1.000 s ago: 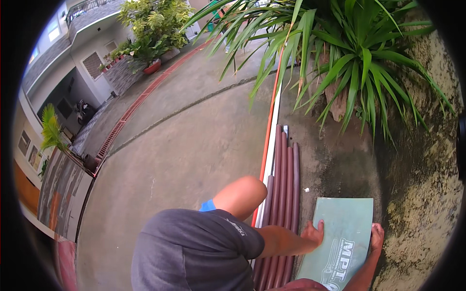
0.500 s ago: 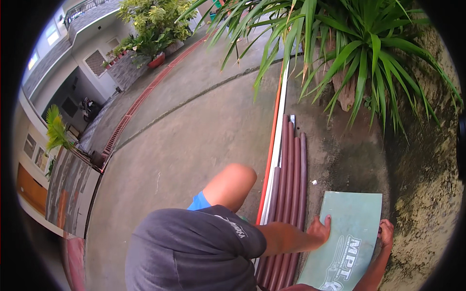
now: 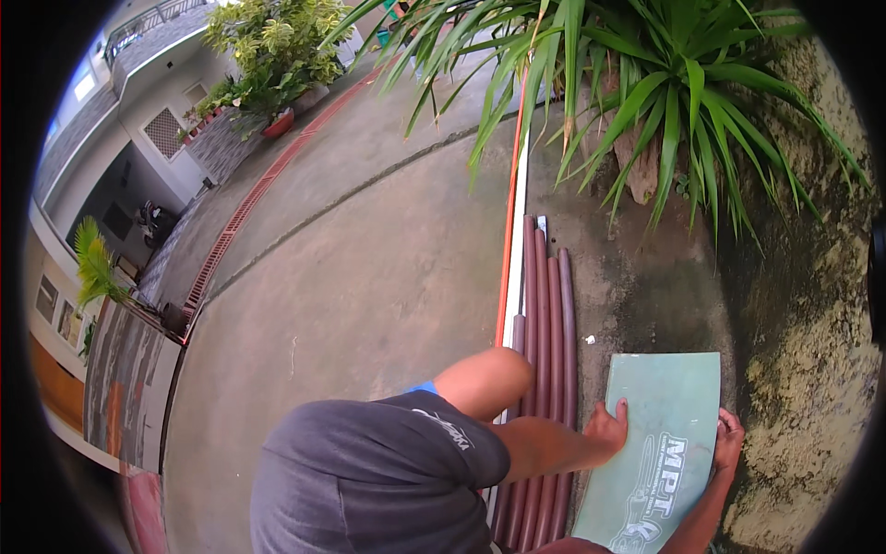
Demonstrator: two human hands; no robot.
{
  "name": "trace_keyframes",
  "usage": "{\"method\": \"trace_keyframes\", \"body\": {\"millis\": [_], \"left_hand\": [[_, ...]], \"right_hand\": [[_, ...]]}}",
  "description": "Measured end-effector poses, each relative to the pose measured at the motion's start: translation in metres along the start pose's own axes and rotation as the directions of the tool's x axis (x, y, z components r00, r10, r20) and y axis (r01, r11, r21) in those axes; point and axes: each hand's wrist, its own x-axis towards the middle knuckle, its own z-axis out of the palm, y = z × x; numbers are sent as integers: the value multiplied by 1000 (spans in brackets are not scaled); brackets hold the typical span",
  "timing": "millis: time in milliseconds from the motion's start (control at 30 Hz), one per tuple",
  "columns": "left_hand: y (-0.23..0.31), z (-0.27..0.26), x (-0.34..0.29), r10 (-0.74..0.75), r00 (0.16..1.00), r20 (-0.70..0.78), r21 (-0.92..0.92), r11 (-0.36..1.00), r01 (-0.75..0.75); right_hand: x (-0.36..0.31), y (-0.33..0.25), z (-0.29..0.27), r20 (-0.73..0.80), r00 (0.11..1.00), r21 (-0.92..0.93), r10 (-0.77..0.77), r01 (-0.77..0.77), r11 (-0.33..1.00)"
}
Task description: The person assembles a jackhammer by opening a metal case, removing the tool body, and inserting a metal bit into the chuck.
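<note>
Green panel (image 3: 649,443) | left hand (image 3: 605,434) gripping left edge | right hand (image 3: 728,443) gripping right edge | maroon pipes (image 3: 543,314) alongside

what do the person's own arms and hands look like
The left arm is bare below a dark grey short sleeve with white print. The left hand and right hand wear no gloves; no right sleeve can be made out.

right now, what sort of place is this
Probably an outdoor driveway or yard at a home: concrete paving, a long red drain grate and a house-like building on the far left side.
</note>
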Motion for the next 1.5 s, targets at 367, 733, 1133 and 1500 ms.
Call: {"method": "trace_keyframes", "body": {"millis": [367,733,1133,1500], "left_hand": [[28,16,27,19,982,-190,78,997,-4],[-10,19,29,-14,997,-79,148,989,25],[35,6,-5,-99,990,-97,13,995,101],[18,8,-2,-48,999,-24,-42,998,47]], "right_hand": [[35,-22,13,-67,995,-79,-71,66,995],[1,-28,10,-79,996,-28,48,-51,998],[19,-71,21,-37,896,-281,443,-435,855],[5,-37,21,-192,911,-7,365,-373,928]]}}
